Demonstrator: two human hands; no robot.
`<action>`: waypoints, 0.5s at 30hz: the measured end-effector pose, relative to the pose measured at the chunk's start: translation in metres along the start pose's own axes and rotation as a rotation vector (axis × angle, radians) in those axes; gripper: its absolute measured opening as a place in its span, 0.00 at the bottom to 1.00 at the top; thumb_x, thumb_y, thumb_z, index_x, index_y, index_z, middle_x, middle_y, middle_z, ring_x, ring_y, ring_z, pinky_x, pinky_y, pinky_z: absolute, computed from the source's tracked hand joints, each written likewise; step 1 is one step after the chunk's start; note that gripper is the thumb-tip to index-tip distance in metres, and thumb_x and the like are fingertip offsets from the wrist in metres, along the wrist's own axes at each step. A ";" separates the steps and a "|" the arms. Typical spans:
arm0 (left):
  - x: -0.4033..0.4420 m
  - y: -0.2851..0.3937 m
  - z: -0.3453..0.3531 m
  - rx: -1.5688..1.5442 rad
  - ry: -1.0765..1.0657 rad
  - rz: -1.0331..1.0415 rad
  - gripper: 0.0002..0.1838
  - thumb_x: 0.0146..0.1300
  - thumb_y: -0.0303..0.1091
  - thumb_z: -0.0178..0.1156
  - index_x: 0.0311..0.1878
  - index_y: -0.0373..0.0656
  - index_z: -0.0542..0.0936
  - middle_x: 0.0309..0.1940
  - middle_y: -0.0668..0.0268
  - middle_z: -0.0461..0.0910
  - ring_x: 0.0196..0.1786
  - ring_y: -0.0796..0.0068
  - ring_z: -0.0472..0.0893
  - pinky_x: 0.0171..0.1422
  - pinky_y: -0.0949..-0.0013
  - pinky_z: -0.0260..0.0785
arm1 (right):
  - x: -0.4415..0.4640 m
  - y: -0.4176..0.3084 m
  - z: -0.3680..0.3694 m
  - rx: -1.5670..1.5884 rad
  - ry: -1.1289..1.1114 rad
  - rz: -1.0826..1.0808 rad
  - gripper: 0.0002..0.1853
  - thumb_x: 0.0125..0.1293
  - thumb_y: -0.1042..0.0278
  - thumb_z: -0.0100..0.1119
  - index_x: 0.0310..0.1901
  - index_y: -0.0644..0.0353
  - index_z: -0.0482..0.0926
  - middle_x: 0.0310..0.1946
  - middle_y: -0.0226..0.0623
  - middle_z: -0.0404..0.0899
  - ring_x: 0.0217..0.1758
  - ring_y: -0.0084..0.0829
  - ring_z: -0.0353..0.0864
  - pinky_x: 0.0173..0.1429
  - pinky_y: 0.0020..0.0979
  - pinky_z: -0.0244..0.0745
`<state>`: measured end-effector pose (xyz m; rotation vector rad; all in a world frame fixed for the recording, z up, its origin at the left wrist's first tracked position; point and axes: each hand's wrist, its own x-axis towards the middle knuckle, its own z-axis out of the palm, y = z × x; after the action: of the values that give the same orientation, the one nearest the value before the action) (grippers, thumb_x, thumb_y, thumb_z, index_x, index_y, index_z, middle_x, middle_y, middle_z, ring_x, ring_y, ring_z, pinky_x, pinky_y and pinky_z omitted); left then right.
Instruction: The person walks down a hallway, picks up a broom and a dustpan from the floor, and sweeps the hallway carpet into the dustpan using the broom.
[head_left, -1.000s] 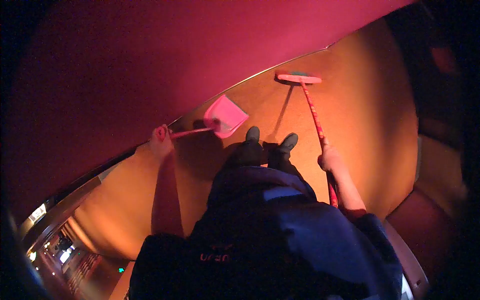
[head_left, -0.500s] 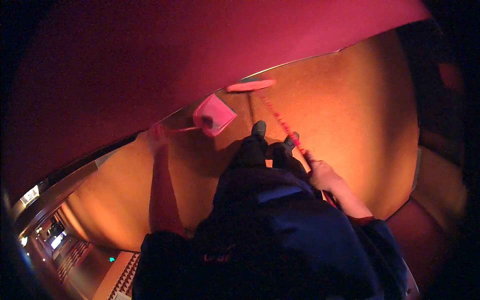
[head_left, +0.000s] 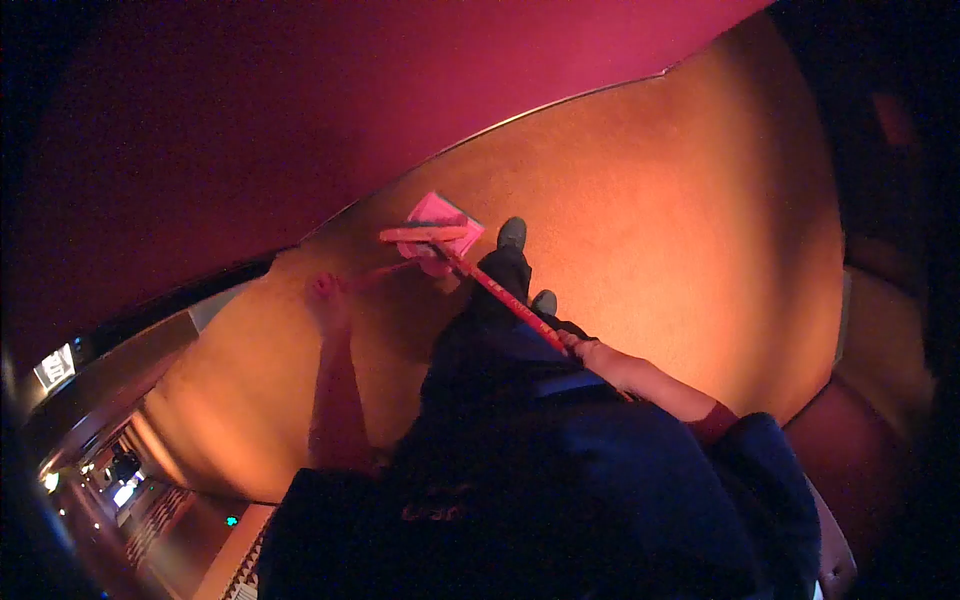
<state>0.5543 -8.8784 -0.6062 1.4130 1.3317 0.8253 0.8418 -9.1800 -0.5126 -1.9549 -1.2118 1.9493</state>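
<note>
My left hand (head_left: 328, 293) is closed around the thin handle of a pink dustpan (head_left: 440, 210), held just left of my feet. In my right hand (head_left: 580, 350) is the long red stick of a broom (head_left: 510, 305), slanting up and to the left. The broom's pinkish head (head_left: 425, 235) lies across the dustpan and hides part of it. Whether the head touches the pan or hovers over it, I cannot tell. What may lie in the pan is too dim to make out.
A dark red wall (head_left: 350, 110) with a thin edge strip runs along the far side of the orange-lit floor (head_left: 640, 200). My shoes (head_left: 512, 233) stand near the dustpan. A lit sign (head_left: 55, 368) glows at far left, and a dark red surface (head_left: 850, 440) is at right.
The broom head has moved from the wall's edge left and down, over the dustpan. My right hand has shifted left. My feet have also moved a little to the left.
</note>
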 end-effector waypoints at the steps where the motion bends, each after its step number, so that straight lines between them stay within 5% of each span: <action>1: -0.006 0.005 -0.001 0.001 0.003 0.004 0.07 0.54 0.23 0.46 0.23 0.42 0.62 0.23 0.69 0.64 0.26 0.79 0.66 0.32 0.74 0.63 | -0.010 0.001 0.002 -0.002 0.001 -0.004 0.35 0.50 0.68 0.47 0.61 0.62 0.47 0.44 0.59 0.68 0.49 0.49 0.69 0.51 0.39 0.65; 4: -0.032 0.012 -0.019 0.057 -0.027 0.118 0.08 0.53 0.21 0.47 0.22 0.41 0.61 0.22 0.68 0.64 0.27 0.78 0.67 0.33 0.74 0.64 | -0.033 0.022 0.010 -0.036 0.130 0.309 0.34 0.51 0.68 0.51 0.60 0.64 0.49 0.50 0.54 0.66 0.56 0.42 0.64 0.57 0.32 0.60; 7: -0.054 -0.001 -0.042 0.053 0.037 0.072 0.07 0.54 0.22 0.47 0.23 0.40 0.62 0.22 0.67 0.65 0.28 0.77 0.68 0.34 0.74 0.64 | -0.043 0.080 0.031 0.038 0.464 0.314 0.36 0.49 0.75 0.50 0.61 0.60 0.49 0.50 0.52 0.67 0.55 0.39 0.65 0.55 0.32 0.62; 8: -0.058 0.000 -0.044 0.039 0.016 0.072 0.09 0.57 0.25 0.48 0.22 0.42 0.61 0.20 0.69 0.64 0.27 0.77 0.68 0.35 0.74 0.64 | -0.047 0.088 0.022 0.116 0.588 0.209 0.34 0.49 0.73 0.50 0.60 0.59 0.51 0.41 0.57 0.71 0.45 0.45 0.72 0.47 0.37 0.68; 9: -0.063 0.000 -0.046 0.021 -0.007 0.066 0.12 0.59 0.27 0.49 0.21 0.44 0.60 0.19 0.71 0.64 0.27 0.77 0.67 0.37 0.74 0.64 | -0.045 0.086 0.010 0.249 0.543 0.452 0.32 0.49 0.74 0.50 0.58 0.61 0.53 0.37 0.55 0.73 0.40 0.44 0.74 0.43 0.38 0.70; 11: -0.070 -0.010 -0.053 0.024 -0.002 0.073 0.12 0.59 0.27 0.48 0.21 0.44 0.60 0.19 0.70 0.64 0.27 0.77 0.67 0.37 0.74 0.64 | -0.027 0.090 -0.001 0.224 0.551 0.504 0.35 0.48 0.74 0.52 0.60 0.59 0.50 0.33 0.49 0.75 0.23 0.38 0.77 0.28 0.35 0.72; 13: -0.080 -0.015 -0.051 0.023 -0.013 0.095 0.12 0.60 0.27 0.47 0.21 0.44 0.60 0.19 0.70 0.64 0.27 0.76 0.67 0.36 0.73 0.63 | -0.014 0.103 0.026 -0.078 0.474 0.611 0.34 0.47 0.74 0.52 0.59 0.58 0.51 0.39 0.53 0.73 0.34 0.42 0.77 0.37 0.36 0.72; 15: -0.087 -0.024 -0.047 -0.062 0.051 -0.090 0.10 0.59 0.28 0.47 0.22 0.44 0.62 0.21 0.69 0.65 0.27 0.76 0.67 0.37 0.71 0.64 | -0.006 0.101 0.092 0.045 0.447 0.362 0.34 0.48 0.72 0.52 0.59 0.57 0.51 0.45 0.56 0.69 0.48 0.44 0.71 0.48 0.37 0.68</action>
<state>0.4886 -8.9560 -0.6029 1.2818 1.3869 0.8402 0.8060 -9.2917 -0.5830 -2.5391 -0.7335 1.5123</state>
